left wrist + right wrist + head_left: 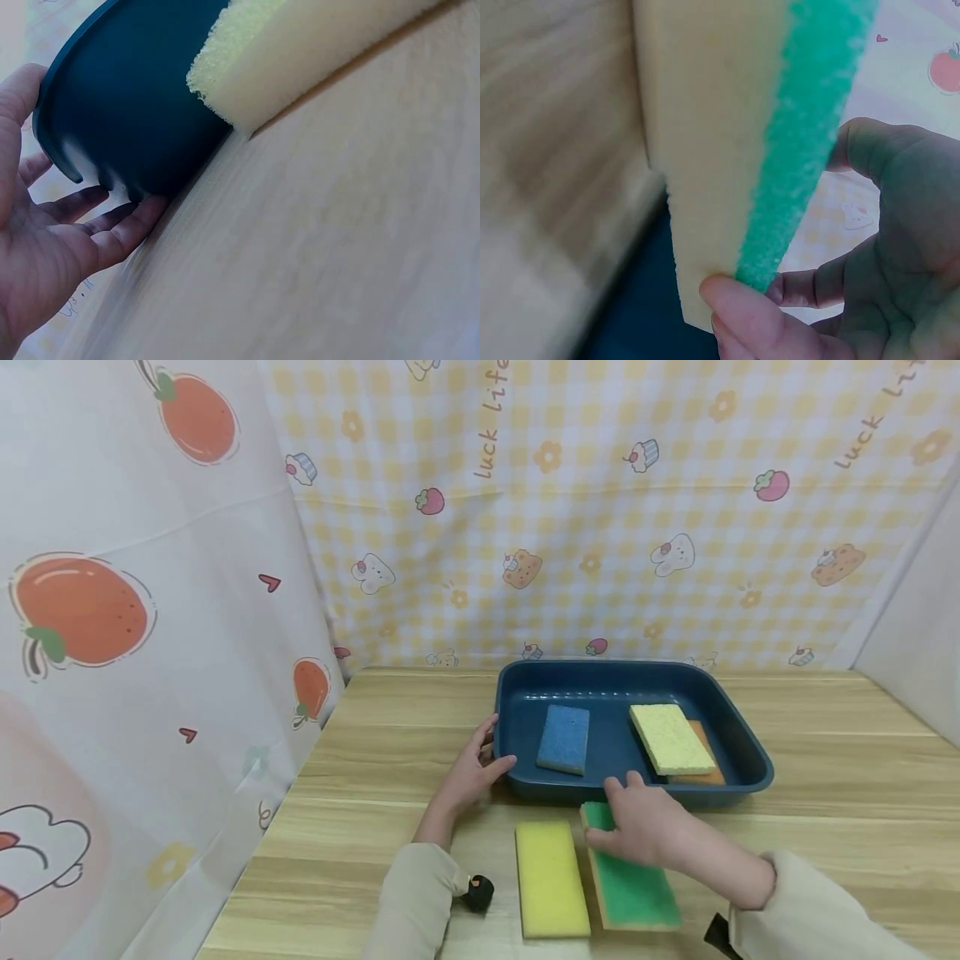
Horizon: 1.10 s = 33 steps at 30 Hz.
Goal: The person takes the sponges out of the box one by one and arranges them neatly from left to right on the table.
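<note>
My left hand point(467, 775) grips the left front corner of a dark blue tray point(611, 739). In the left wrist view the thumb lies at its rim and fingertips touch the outer wall. A green-topped sponge point(636, 893) is held by my right hand point(651, 827) at its far end, just in front of the tray. The right wrist view shows thumb and fingers pinching that sponge, its pale underside facing the camera. To its left a yellow sponge point(553, 881) lies on the table, lengthwise. The tray holds a blue sponge point(564, 739) at left.
On the tray's right side a pale yellow sponge point(671, 739) lies partly over an orange sponge point(708, 747). The wood-grain table point(840, 827) extends to both sides. A patterned curtain point(600, 527) hangs behind the tray, and another cloth point(187, 610) hangs at left.
</note>
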{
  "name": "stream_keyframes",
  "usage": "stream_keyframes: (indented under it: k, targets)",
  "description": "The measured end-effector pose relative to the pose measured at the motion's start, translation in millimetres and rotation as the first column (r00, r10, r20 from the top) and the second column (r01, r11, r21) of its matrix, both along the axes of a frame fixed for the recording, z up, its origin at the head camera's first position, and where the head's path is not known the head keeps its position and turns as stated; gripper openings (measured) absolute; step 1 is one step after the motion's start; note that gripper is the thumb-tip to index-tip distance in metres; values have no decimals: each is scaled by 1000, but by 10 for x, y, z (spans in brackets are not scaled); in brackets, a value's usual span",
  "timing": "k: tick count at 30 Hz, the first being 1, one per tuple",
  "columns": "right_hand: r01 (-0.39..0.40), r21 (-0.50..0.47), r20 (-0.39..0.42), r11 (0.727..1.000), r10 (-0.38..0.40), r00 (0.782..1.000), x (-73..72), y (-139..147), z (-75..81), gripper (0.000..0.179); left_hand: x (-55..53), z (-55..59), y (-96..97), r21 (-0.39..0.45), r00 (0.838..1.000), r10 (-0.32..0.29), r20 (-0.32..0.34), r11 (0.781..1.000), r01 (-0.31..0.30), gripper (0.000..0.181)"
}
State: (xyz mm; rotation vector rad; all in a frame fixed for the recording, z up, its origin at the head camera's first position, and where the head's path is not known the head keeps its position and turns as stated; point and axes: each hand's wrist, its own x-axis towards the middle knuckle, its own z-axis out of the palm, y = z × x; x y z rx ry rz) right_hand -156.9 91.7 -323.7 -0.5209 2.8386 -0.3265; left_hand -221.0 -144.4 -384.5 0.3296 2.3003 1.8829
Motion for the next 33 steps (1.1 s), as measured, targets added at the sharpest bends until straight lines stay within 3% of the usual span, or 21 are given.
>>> stream_keyframes:
  k: [11,21,33]
  targets:
    - [24,-6,16,1000,-24,1000,13,-1,-267,62,10,6,-2,3,1000,-2,0,1000,2,71]
    - [40,-9,-46,999,-41,998,57,-32,-347,56,18,18,0,5,1000,-8,-2,1000,8,72]
    - [37,-16,-51,999,-38,998,44,-40,-428,59,28,27,3,-2,1000,4,3,1000,-4,71]
